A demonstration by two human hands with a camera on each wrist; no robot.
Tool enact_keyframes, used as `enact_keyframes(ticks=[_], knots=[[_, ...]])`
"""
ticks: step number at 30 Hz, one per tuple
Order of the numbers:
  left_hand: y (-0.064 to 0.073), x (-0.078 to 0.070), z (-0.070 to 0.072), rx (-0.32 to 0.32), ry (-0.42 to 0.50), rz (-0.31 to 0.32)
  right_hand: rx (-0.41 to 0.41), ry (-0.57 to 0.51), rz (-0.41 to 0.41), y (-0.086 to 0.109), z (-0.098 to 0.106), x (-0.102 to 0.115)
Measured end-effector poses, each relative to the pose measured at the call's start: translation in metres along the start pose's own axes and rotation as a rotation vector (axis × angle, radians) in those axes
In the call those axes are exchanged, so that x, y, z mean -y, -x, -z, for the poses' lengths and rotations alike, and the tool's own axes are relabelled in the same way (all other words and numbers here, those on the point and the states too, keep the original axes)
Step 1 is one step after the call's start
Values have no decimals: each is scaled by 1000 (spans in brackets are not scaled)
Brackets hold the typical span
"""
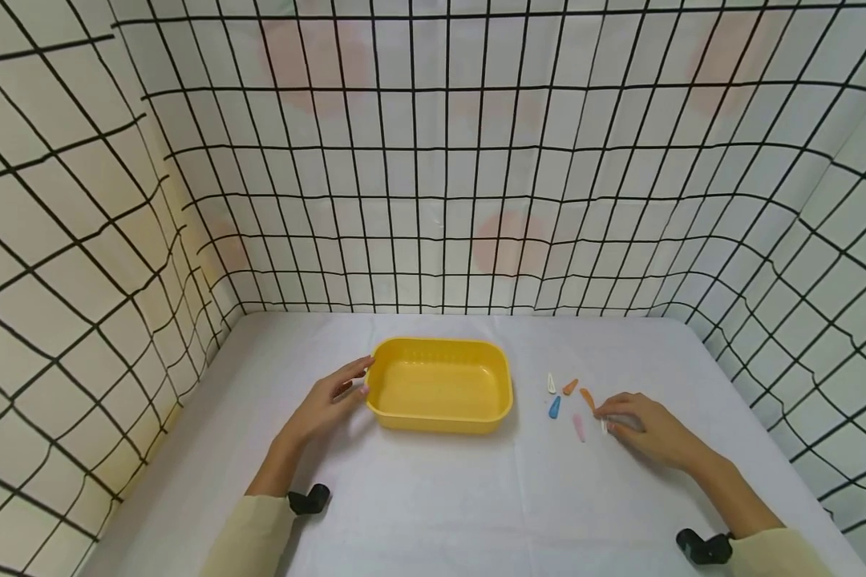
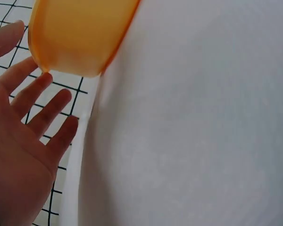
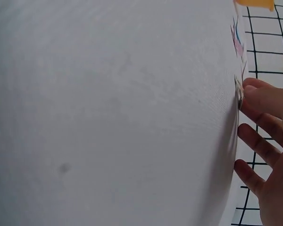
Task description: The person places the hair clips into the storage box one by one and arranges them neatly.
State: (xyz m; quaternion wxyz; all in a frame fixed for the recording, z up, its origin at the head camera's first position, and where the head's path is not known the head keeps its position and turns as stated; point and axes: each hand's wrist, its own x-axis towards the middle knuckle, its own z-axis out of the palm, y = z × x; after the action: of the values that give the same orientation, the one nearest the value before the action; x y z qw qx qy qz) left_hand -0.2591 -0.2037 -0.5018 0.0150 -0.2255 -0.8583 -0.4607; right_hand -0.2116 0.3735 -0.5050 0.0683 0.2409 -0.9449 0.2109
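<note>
A yellow plastic tray [image 1: 433, 423] stands on the white-covered table. At its left end is my left hand [image 1: 328, 405], fingers spread and fairly straight, fingertips touching the tray wall; the left wrist view shows this hand [image 2: 28, 136] beside the tray's corner [image 2: 80, 42]. To the right, my right hand [image 1: 645, 429] pinches a small white hair clip [image 1: 604, 427] at the tabletop between thumb and index finger. In the right wrist view, the other fingers of that hand [image 3: 269, 141] are spread. Nearby lie a pink clip [image 1: 579, 427] and an orange clip [image 1: 588, 399].
Farther left in the group lie a blue clip [image 1: 555, 407], another orange clip [image 1: 570, 387] and another white clip [image 1: 552, 384]. Black wire grid [image 1: 446, 196] encloses the back and both sides of the table [image 1: 447, 505].
</note>
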Motion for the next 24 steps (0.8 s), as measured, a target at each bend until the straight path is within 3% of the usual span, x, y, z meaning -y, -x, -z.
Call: enact_keyframes(ticks=[14,21,24], knots=[[1,0,-6,19,94,52,-21,56,-10,3,0,-6],[0,0,-6,13,147,41,-80,7,63,7,-2,-8],[-3,0,-6,22,178,33,-96,-23,56,6,-2,-8]])
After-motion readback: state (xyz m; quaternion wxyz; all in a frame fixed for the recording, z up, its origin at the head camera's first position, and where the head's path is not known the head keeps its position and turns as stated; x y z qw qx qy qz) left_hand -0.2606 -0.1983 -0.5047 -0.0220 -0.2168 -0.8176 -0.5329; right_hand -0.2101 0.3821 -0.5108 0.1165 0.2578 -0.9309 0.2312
